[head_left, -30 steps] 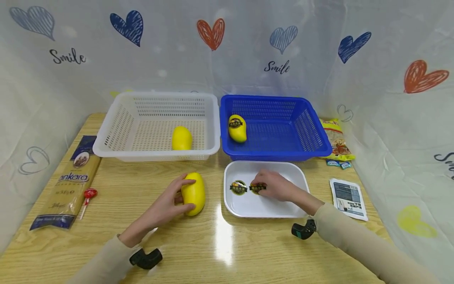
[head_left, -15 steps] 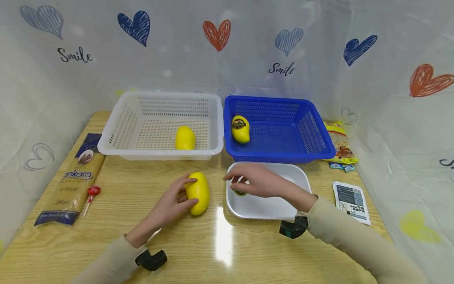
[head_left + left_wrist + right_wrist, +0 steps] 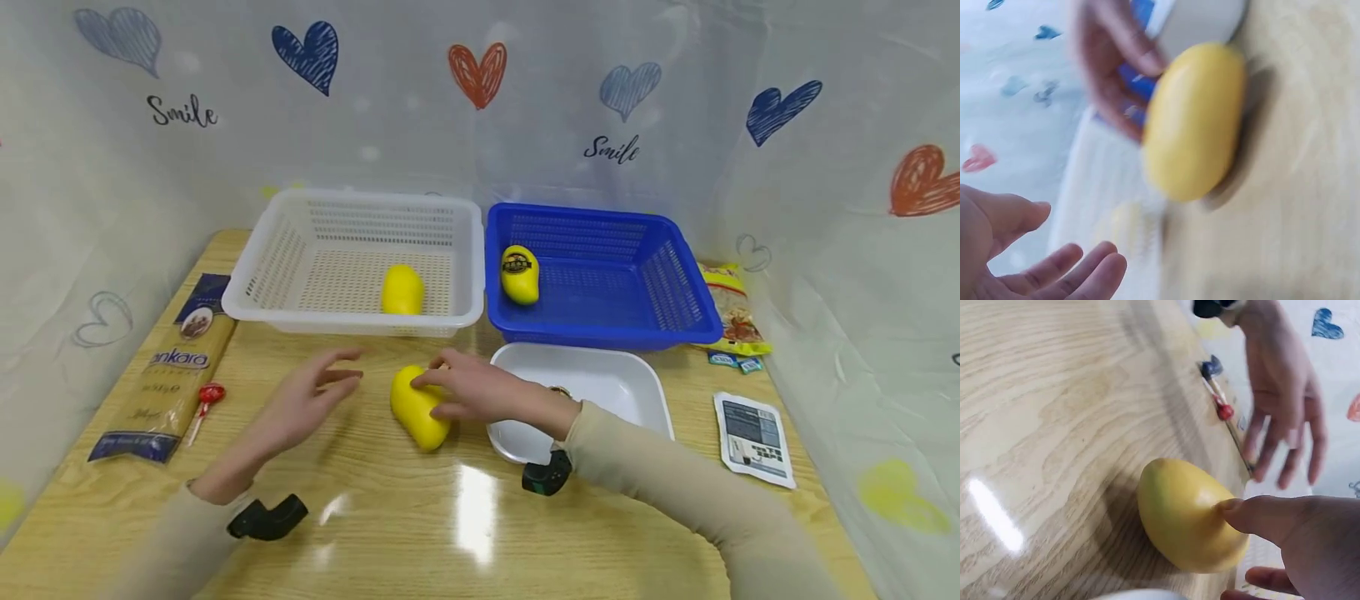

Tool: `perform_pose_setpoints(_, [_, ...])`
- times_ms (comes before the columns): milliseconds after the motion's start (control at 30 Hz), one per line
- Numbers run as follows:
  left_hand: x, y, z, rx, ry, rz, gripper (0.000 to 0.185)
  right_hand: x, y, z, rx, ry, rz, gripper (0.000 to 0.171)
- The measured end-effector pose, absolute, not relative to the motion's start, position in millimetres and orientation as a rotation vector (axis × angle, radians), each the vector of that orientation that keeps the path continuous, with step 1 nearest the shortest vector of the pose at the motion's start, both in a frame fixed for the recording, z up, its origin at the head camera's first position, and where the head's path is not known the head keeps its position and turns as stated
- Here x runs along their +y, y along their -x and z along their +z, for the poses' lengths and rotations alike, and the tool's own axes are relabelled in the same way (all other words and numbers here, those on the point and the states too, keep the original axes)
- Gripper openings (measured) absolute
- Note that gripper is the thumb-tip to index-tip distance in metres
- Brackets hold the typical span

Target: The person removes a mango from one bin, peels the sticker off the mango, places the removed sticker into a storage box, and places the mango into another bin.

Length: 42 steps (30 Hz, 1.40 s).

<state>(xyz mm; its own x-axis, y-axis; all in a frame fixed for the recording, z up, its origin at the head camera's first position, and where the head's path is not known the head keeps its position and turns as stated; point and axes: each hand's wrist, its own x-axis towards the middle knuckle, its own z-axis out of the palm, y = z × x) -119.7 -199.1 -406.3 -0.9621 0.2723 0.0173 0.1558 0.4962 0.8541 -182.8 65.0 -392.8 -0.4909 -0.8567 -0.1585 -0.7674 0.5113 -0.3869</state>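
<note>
A yellow mango (image 3: 420, 408) lies on the wooden table left of the white tray (image 3: 652, 379). My right hand (image 3: 480, 387) holds it from the right, thumb pressed on its side in the right wrist view and the fingers beyond it. My left hand (image 3: 307, 404) is off to the left of the mango, fingers loosely bent with nothing in them. Behind my right wrist, the edge of a dark round sticker (image 3: 559, 391) shows in the tray; the rest is hidden by the forearm.
A white basket (image 3: 352, 320) holds another plain mango (image 3: 402, 290). Beside it a blue basket (image 3: 600, 333) holds a mango bearing a sticker (image 3: 521, 275). A pasta packet (image 3: 172, 375) and lollipop (image 3: 207, 400) lie left; a yellow food bag (image 3: 731, 308) and white packet (image 3: 753, 439) lie right.
My right hand has left the tray and come left onto the mango. My left hand has let go of the mango and drawn back leftward. The mango has turned, its upper end now leaning left.
</note>
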Motion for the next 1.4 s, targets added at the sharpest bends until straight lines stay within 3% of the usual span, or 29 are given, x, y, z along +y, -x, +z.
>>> perform_pose_setpoints(233, [-244.1,136.9,-355.3,2.79,-0.318,1.409,0.04,57.2,176.6,-397.1,2.265,1.341,-0.37,0.05])
perform_pose_setpoints(433, [-269.7,164.1,-338.6,2.952,-0.238,1.206,0.046,53.4,172.6,-400.7,2.242,1.407,-0.302,0.054])
perform_pose_setpoints(600, [-302.3,192.8,-349.2,2.981,-0.233,1.078,0.049,61.0,171.7,-395.1,2.208,1.437,-0.308,0.053])
perform_pose_setpoints(867, [-347.6,212.2,-368.3,2.697,-0.051,1.199,0.069,83.3,183.6,-367.8,2.188,1.363,-0.718,0.049])
perform_pose_setpoints(1200, [-365.5,212.0,-392.7,2.627,-0.01,1.361,0.066,90.1,223.9,-342.8,2.304,1.16,-1.122,0.041])
perform_pose_setpoints(1400, [-366.8,213.7,-400.6,2.53,-0.004,1.518,0.062,76.2,260.9,-341.3,2.571,0.972,-0.977,0.043])
